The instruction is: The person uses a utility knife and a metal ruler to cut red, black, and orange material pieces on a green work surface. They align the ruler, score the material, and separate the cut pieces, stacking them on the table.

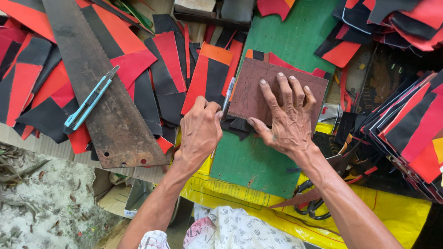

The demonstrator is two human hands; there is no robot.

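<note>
Your right hand (288,117) lies flat, fingers spread, on the brown template (272,92); your left hand (199,131), at nine o'clock, clenches a pen (228,94) whose line could wander if the template slips.

Two hands, one brown template (258,87), one saw (99,92), one blue utility knife (87,106), one green board (258,161).

I sit in soft daylight. Under me, at my left, is a grey concrete floor (50,207) with dry leaves (18,168) on it. A yellow woven sheet (397,214) covers the place before me, and brown cardboard (110,196) lies at the floor's edge.
</note>
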